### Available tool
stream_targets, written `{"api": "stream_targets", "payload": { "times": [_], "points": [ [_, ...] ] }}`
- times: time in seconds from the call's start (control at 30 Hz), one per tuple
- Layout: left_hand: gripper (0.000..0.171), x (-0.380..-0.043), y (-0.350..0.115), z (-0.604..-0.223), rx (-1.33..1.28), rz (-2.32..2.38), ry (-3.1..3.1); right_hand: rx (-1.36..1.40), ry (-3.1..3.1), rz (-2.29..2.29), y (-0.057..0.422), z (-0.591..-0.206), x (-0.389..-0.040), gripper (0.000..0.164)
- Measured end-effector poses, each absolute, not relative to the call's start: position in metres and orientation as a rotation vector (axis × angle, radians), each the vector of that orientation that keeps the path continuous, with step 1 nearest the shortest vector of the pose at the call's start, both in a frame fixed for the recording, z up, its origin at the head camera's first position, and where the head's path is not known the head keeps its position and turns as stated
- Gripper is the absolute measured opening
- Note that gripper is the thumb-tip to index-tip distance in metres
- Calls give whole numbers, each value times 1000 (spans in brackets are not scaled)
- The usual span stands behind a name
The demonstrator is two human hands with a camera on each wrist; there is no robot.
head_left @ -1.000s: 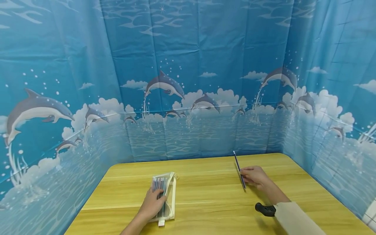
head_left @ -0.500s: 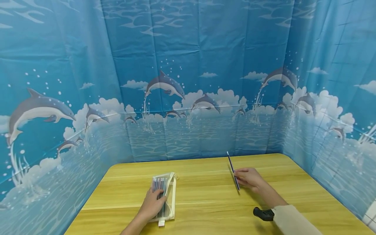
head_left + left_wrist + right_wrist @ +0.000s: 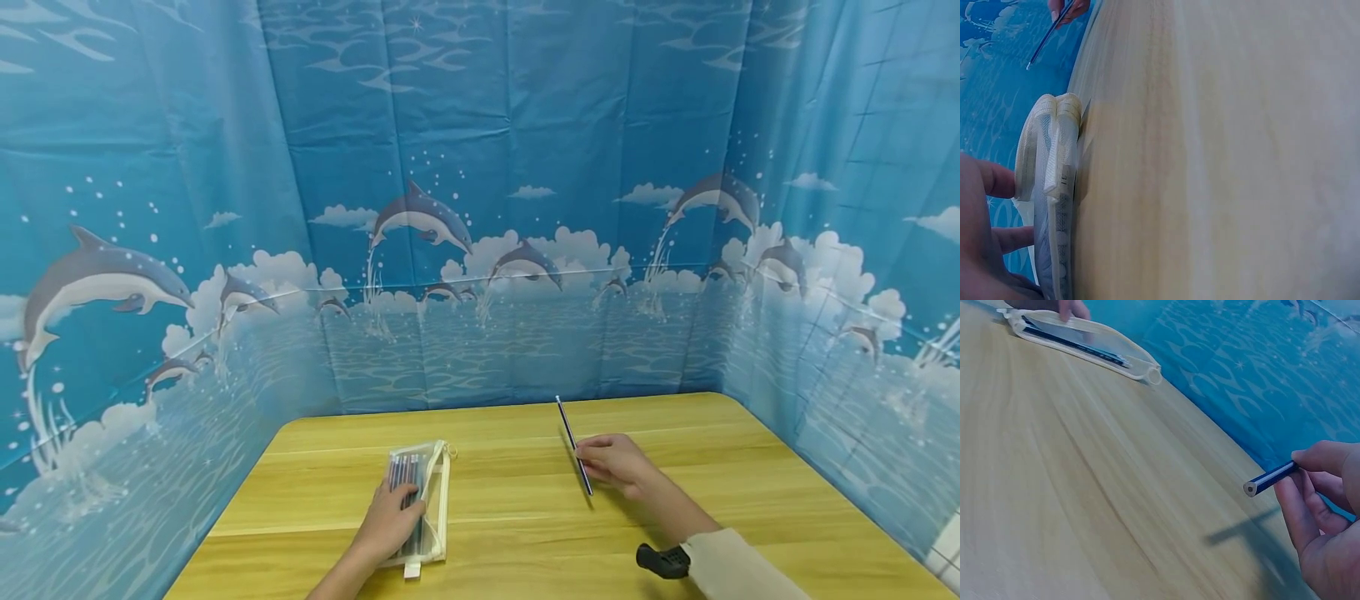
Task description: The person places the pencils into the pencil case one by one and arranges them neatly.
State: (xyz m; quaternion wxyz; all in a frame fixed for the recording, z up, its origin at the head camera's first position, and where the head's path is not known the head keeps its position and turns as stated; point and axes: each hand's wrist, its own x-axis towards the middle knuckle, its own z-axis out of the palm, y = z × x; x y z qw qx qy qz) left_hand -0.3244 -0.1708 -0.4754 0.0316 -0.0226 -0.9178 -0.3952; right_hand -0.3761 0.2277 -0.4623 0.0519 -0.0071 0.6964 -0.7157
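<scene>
My right hand [image 3: 615, 465] pinches a dark blue pencil [image 3: 573, 444] between thumb and fingers, above the right half of the table. In the right wrist view the pencil [image 3: 1270, 478] has a pale stripe and a flat, unsharpened near end with the core showing. My left hand [image 3: 390, 521] rests on a see-through pencil case [image 3: 437, 529] with a cream zip edge, lying on the table to the left. Several dark pencils [image 3: 405, 468] with pale ends lie inside it, partly covered by the fingers. In the left wrist view two fingertips touch the case [image 3: 1054, 187].
The yellow wood-grain table [image 3: 510, 533] has rounded far corners. A blue dolphin-print curtain [image 3: 480, 350] hangs along its back and both sides. A black curved piece [image 3: 663, 561] sticks out at the right cuff, and the sleeve [image 3: 738, 567] is cream.
My right hand has moved left and slightly nearer with the pencil, toward the case. The left hand and the case have stayed in place.
</scene>
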Motion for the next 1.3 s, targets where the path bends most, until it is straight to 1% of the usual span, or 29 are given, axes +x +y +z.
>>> {"api": "stream_targets", "payload": {
  "times": [0.17, 0.43, 0.7, 1.0, 1.3],
  "points": [
    [51, -324, -170, -476, -76, -1221, -2827, -58, 2113, -2153, 214, -463, -369, 32],
    [51, -323, -169, -476, -77, -1207, -2822, -43, 2089, -2169, 193, -467, -364, 29],
    [52, -325, -169, -477, -70, -1218, -2827, -81, 2083, -2161, 173, -469, -358, 31],
    [52, -323, -170, -473, -74, -1204, -2827, -48, 2080, -2154, 145, -469, -353, 28],
    [51, -323, -171, -474, -73, -1198, -2838, -77, 2044, -2133, 123, -470, -348, 27]
  ]
}}
